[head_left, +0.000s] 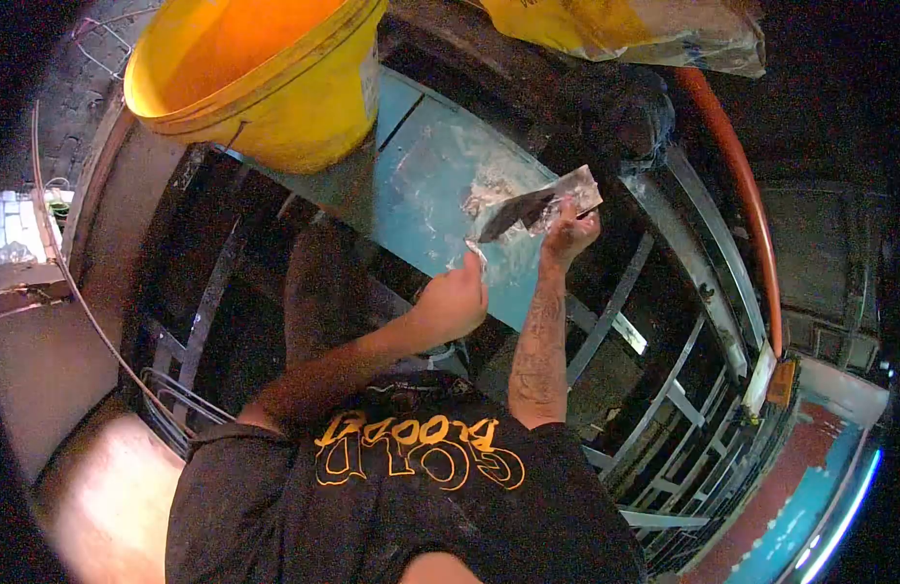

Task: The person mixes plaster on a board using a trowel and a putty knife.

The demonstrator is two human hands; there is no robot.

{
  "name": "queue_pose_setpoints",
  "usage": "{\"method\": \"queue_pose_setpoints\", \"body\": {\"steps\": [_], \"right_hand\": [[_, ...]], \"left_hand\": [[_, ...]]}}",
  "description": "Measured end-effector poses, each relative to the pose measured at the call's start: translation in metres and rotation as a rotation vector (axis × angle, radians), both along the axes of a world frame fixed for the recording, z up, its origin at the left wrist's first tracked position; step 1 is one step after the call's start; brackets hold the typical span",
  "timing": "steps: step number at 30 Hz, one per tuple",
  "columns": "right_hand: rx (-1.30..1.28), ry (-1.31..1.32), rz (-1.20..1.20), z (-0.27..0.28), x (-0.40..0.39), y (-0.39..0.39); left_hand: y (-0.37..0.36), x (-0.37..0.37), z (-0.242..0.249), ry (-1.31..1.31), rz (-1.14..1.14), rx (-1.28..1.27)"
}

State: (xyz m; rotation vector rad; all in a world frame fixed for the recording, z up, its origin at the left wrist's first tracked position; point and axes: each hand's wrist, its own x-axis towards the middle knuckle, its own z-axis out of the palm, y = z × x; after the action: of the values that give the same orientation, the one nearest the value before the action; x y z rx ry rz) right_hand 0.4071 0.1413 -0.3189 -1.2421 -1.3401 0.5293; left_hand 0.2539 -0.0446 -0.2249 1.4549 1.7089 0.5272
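Observation:
My right hand (572,236) grips a flat metal plate (578,187), a trowel or wide scraper, tilted over a blue board. Grey-white paste clings to the plate and to the fingers. To its left, my left hand (452,304) is closed, with a small whitish piece (478,259) at its fingertips; whether that is a tool or a rag is unclear. The blue board (421,185) lies beneath both hands, smeared with white powder and a patch of crumbly paste (496,185) near the plate.
A large yellow bucket (323,107) stands at the upper left of the board. Behind the board lies a yellow bag (606,24). Metal frames (620,297) spread below and to the right, with an orange pipe (737,165) curving past them. A thin cable (80,292) arcs down the left side.

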Motion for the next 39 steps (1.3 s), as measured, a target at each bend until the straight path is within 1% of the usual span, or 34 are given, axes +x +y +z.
{"method": "queue_pose_setpoints", "body": {"steps": [2, 4, 7, 8, 11, 12, 14, 15, 16, 17, 19, 21, 23, 24, 26, 27, 28, 30, 31, 32, 35, 36, 38, 39], "right_hand": [[0.072, -0.022, 0.017, 0.0, -0.009, -0.006], [0.08, -0.089, -0.013, 0.012, -0.021, -0.015], [0.047, 0.108, 0.009, 0.035, -0.041, -0.027], [-0.053, 0.086, 0.027, 0.039, -0.037, -0.03], [-0.055, 0.148, 0.068, 0.041, -0.016, -0.022], [-0.006, 0.125, 0.049, 0.029, -0.003, -0.014], [-0.067, 0.141, 0.031, 0.042, 0.013, -0.012], [-0.098, 0.158, 0.027, 0.05, 0.016, -0.016], [-0.134, 0.243, 0.083, 0.062, 0.018, -0.021], [-0.119, 0.174, 0.095, 0.059, 0.025, -0.019], [-0.094, 0.045, 0.105, 0.038, 0.056, -0.01], [-0.151, 0.045, 0.031, 0.006, 0.079, -0.001], [-0.26, 0.265, 0.04, 0.049, 0.055, -0.021], [-0.307, 0.332, 0.163, 0.044, 0.062, -0.024], [-0.443, 0.331, 0.373, -0.006, 0.105, -0.007], [-0.511, 0.328, 0.482, -0.02, 0.119, -0.001], [-0.732, 0.752, 0.326, 0.011, 0.093, -0.019], [-0.704, 1.035, 0.573, 0.043, 0.075, -0.03], [-0.686, 1.175, 0.699, 0.05, 0.069, -0.033], [-0.637, 1.246, 0.833, 0.051, 0.064, -0.034], [-0.642, 1.164, 0.821, 0.028, 0.069, -0.026], [-0.735, 1.165, 0.624, 0.018, 0.069, -0.022], [-0.786, 1.486, 0.568, -0.02, 0.08, -0.01], [-0.807, 1.646, 0.534, -0.03, 0.086, -0.007]], "left_hand": [[0.001, 0.005, -0.012, 0.015, 0.013, 0.041], [0.01, 0.005, -0.019, 0.036, 0.01, 0.006], [0.021, 0.004, -0.046, 0.04, 0.053, -0.021], [0.022, 0.005, -0.057, 0.038, 0.072, -0.029], [0.021, -0.012, -0.03, -0.01, 0.121, 0.039], [0.02, -0.019, -0.027, -0.028, 0.141, 0.046], [0.02, -0.03, -0.023, -0.07, 0.191, 0.063], [0.021, -0.035, -0.023, -0.189, 0.212, 0.011], [0.022, -0.04, -0.023, -0.303, 0.232, -0.04], [0.024, -0.046, -0.023, -0.413, 0.248, -0.093], [0.024, -0.053, -0.025, -0.633, 0.243, -0.129], [0.022, -0.058, -0.029, -0.805, 0.242, -0.153], [0.023, -0.058, -0.035, -0.941, 0.255, -0.162], [0.023, -0.058, -0.037, -0.938, 0.264, -0.181], [0.023, -0.057, -0.04, -0.937, 0.293, -0.216], [0.022, -0.056, -0.04, -0.929, 0.3, -0.219], [0.022, -0.055, -0.04, -0.921, 0.309, -0.221], [0.023, -0.053, -0.042, -0.903, 0.325, -0.22], [0.023, -0.051, -0.044, -0.893, 0.332, -0.218], [0.021, -0.05, -0.047, -0.882, 0.339, -0.217], [0.017, -0.046, -0.065, -0.888, 0.346, -0.247], [0.016, -0.046, -0.062, -0.89, 0.337, -0.251], [0.012, -0.045, -0.052, -0.894, 0.32, -0.262], [0.01, -0.044, -0.053, -0.895, 0.318, -0.25]]}}
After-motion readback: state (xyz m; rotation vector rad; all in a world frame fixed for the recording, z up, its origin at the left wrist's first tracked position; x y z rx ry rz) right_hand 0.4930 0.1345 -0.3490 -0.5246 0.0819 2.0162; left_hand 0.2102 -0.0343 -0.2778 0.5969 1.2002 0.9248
